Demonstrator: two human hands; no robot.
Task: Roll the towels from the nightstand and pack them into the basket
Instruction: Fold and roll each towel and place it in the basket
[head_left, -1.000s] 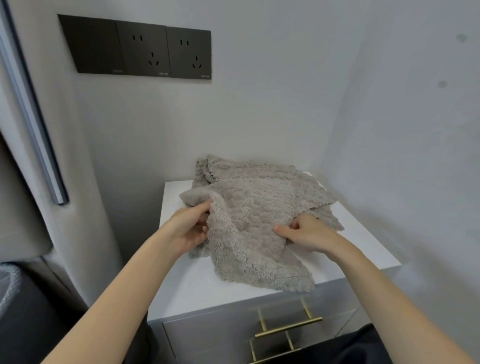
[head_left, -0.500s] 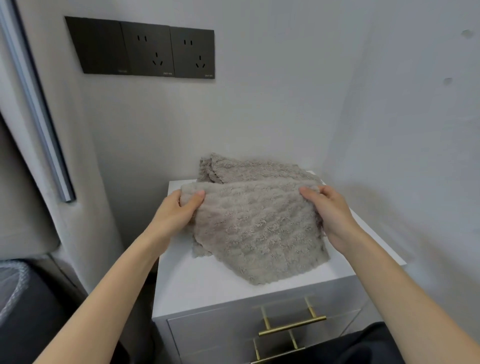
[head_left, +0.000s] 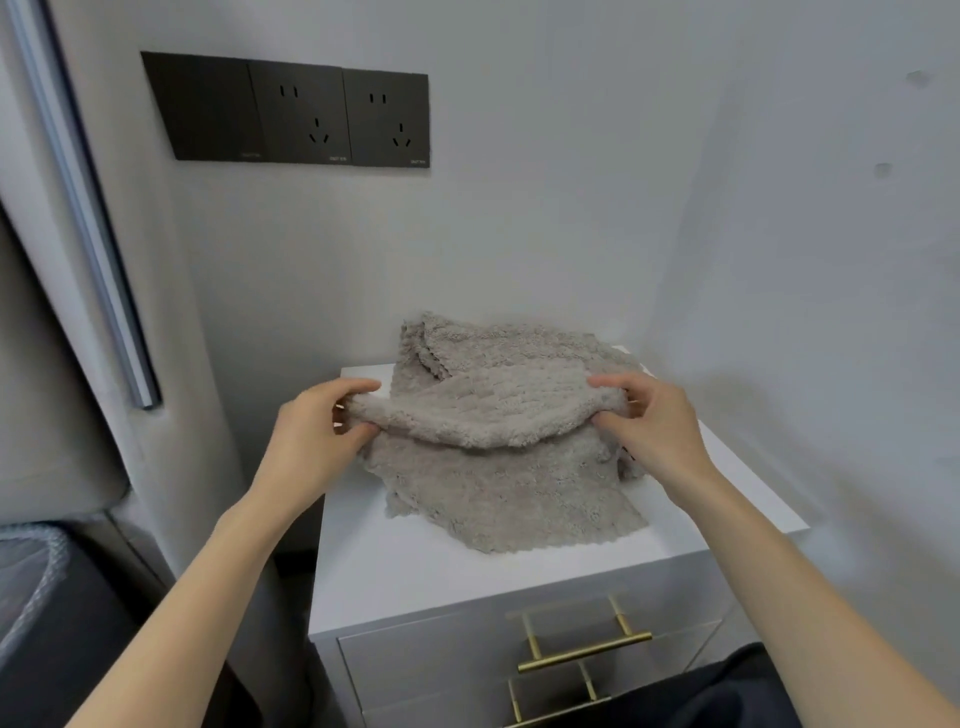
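A grey, fluffy towel (head_left: 493, 415) lies rumpled in the centre of the frame on a white nightstand (head_left: 415, 577), which stands in the corner of two pale walls. Our left hand (head_left: 317, 431), centre left, pinches one end of a raised fold of the towel between thumb and fingers. Our right hand (head_left: 654, 421), centre right, pinches the other end the same way. The fold is lifted off the surface and sags a little between the hands, and the rest of the cloth trails toward the lower edge of the nightstand top. More grey cloth (head_left: 467, 338) is bunched just behind, toward the back wall. We cannot tell whether it is a second towel.

We judge this to be the start of a roll. To do it well, we should draw the hands apart until the fold runs straight and taut. Then we lay it down square and turn it over itself with both hands at the same pace, so the roll does not taper. The bunched cloth behind should stay out of it. The pile looks springy, so a loose roll would likely open.

A pale meshed shape (head_left: 26, 571) at the lower left edge may be the basket, but we cannot be sure. Black wall sockets (head_left: 291, 111) sit at the upper left, and a gold drawer handle (head_left: 582, 649) at the bottom centre.
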